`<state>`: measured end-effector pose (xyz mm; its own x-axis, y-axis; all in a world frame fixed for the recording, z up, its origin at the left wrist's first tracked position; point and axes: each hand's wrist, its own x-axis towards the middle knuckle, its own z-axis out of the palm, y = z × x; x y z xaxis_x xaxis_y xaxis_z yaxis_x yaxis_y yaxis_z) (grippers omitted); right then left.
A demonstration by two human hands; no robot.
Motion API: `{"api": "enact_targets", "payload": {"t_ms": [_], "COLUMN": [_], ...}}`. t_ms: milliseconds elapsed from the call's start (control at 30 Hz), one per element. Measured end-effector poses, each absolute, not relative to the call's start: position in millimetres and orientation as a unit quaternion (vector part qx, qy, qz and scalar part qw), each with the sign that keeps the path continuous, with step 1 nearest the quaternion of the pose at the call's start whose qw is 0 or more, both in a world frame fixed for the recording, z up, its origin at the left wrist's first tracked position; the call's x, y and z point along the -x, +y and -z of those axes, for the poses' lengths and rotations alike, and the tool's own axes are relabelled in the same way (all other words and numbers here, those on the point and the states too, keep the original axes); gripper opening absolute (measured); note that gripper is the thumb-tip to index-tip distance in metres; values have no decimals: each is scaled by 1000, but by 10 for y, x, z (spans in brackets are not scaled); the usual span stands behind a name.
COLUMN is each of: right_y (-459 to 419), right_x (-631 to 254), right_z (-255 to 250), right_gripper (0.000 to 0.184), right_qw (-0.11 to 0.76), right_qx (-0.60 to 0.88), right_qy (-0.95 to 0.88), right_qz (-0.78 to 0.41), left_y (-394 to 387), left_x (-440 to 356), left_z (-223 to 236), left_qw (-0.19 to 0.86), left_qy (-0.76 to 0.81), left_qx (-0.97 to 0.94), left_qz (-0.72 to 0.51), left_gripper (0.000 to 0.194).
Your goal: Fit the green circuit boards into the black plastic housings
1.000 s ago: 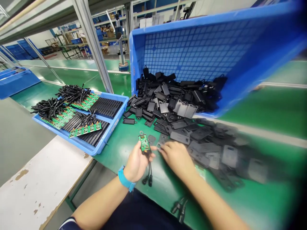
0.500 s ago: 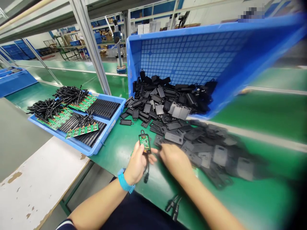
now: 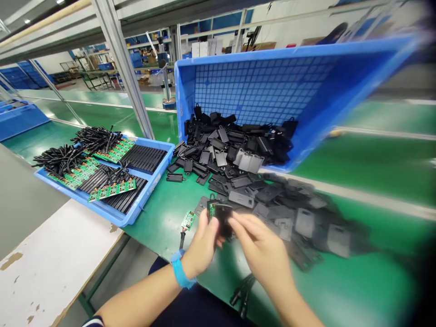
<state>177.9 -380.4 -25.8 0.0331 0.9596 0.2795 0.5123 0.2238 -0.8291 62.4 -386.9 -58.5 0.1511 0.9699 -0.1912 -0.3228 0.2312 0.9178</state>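
My left hand [image 3: 201, 249] is closed around a small black plastic case [image 3: 209, 213] with a green circuit board inside. Fingers of my right hand [image 3: 265, 247] pinch a black cover [image 3: 224, 215], which is tilted over the open face of the case and hides most of the board. Whether cover and case touch all along cannot be made out. A loose circuit board [image 3: 187, 220] with a black cable lies on the green table, just left of my left hand. Black cable ends [image 3: 243, 295] lie in front of my right wrist.
A tipped blue crate [image 3: 259, 91] spills black cases [image 3: 220, 158] onto the table. Flat black covers [image 3: 272, 193] are heaped to the right, partly blurred. At left stands a blue tray [image 3: 127, 221] with circuit boards and black strips. A metal post [image 3: 124, 68] rises behind it.
My right hand has come from the pile of covers to the case, bringing a cover. My left hand has turned the case, and the loose circuit board beside it now shows.
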Motion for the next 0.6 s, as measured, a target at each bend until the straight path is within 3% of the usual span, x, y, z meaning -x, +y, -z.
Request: {"api": "enact_targets", "payload": {"t_ms": [200, 333, 433, 533, 600], "right_y": [-3835, -3798, -3810, -3904, -3975], "right_x": [-1781, -1879, -1967, -2138, -2326], "right_z": [313, 273, 251, 304, 370], "right_gripper": [19, 32, 27, 28, 31], "right_qw": [476, 429, 364, 402, 436], "right_qx": [580, 556, 492, 515, 567], "right_qy": [-607, -564, -571, -529, -507], "right_qz": [-261, -434, -547, -541, -482], "left_y": [-3911, -3969, -4062, -4053, -3889], "left_x": [-638, -651, -696, -706, -623], "left_z": [464, 490, 524, 497, 450], "left_qw": [596, 581, 602, 595, 516], "left_qy": [447, 434, 432, 413, 390], "left_qx": [-471, -516, -516, -574, -693], "left_qz": [-473, -456, -431, -381, -320], "left_gripper": [36, 38, 48, 54, 56]}}
